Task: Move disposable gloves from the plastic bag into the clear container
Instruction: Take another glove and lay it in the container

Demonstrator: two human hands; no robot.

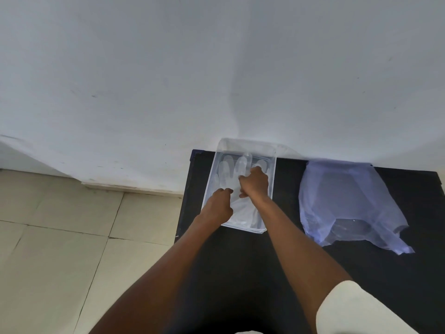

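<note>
A clear rectangular container [245,143] stands on the black table, against the wall. A translucent white disposable glove [227,171] lies flat inside it, fingers pointing to the wall. Both of my hands are inside the container, on the glove. My left hand [220,204] rests on the glove's cuff side at the near left, fingers curled. My right hand [255,182] pinches the glove near its middle finger. The bluish plastic bag [346,203] lies flattened on the table to the right of the container, apart from both hands.
The black table [289,237] has its left edge just beside the container; beyond it is beige tiled floor [72,237]. A white wall [216,68] runs directly behind the container and the bag.
</note>
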